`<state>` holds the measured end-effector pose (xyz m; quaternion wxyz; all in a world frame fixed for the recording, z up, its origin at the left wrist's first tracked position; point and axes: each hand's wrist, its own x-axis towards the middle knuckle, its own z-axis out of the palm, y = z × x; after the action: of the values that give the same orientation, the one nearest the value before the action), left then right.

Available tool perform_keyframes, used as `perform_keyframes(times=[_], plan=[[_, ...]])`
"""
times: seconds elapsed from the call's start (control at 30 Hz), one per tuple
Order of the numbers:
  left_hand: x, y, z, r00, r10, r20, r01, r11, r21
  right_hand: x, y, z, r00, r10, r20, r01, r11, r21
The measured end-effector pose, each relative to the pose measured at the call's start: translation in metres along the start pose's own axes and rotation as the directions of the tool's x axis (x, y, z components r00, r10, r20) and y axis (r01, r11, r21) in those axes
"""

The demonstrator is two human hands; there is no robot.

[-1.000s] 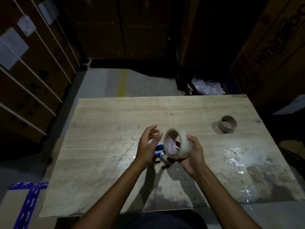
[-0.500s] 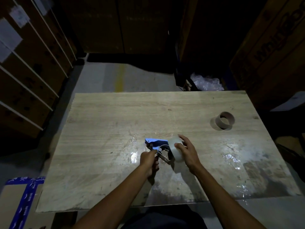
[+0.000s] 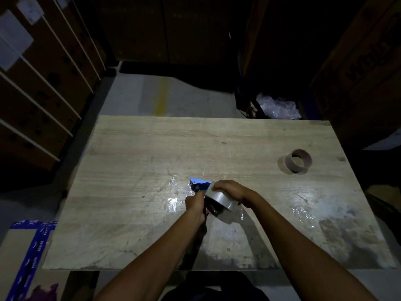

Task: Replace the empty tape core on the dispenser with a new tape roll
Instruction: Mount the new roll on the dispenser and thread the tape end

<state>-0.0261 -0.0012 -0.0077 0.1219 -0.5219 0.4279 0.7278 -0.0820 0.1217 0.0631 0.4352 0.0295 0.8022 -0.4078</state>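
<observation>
My left hand (image 3: 195,204) is nearest me, its fingers curled tight around the lower part of the dispenser (image 3: 199,185), which I judge to be the handle, though my hand hides most of it. Just beside it my right hand (image 3: 231,190) lies over the new tape roll (image 3: 219,199), fingers wrapped across its top and outer face, pressing it toward the dispenser's side. The roll touches the dispenser; only the blue front tip shows past my knuckles, low over the tabletop (image 3: 141,161). Whether the roll is fully seated on the hub I cannot tell, since my hands cover the joint.

I judge this to be the mounting step: the roll is going onto the spindle. The next move calls for a firm, square push until the roll sits flush, with my left hand keeping the frame steady, then finding the loose end of the tape and leading it forward to the cutter.

Farther off to the right, well apart from my hands, the empty tape core (image 3: 297,161) stands on the tabletop, already off the dispenser.
</observation>
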Motion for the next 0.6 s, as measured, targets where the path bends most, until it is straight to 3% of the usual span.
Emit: perform_keyframes(times=[0.17, 0.3, 0.47, 0.6], plan=[[0.001, -0.002, 0.004, 0.999, -0.001, 0.032, 0.003, 0.999, -0.052, 0.005, 0.013, -0.022, 0.988, 0.151, 0.014, -0.150, 0.956, 0.253], [-0.004, -0.005, 0.008, 0.995, 0.079, 0.069, -0.076, 0.996, -0.039, 0.005, 0.033, -0.035, 0.981, 0.154, 0.115, -0.190, 0.868, 0.460], [-0.022, 0.002, 0.017, 0.976, 0.139, 0.165, -0.137, 0.990, -0.023, -0.009, 0.049, -0.050, 0.993, 0.029, 0.114, -0.099, 0.727, 0.679], [-0.039, 0.011, 0.027, 0.958, 0.187, 0.216, -0.182, 0.982, -0.044, -0.032, 0.041, -0.066, 1.000, -0.003, 0.004, 0.000, 0.731, 0.682]])
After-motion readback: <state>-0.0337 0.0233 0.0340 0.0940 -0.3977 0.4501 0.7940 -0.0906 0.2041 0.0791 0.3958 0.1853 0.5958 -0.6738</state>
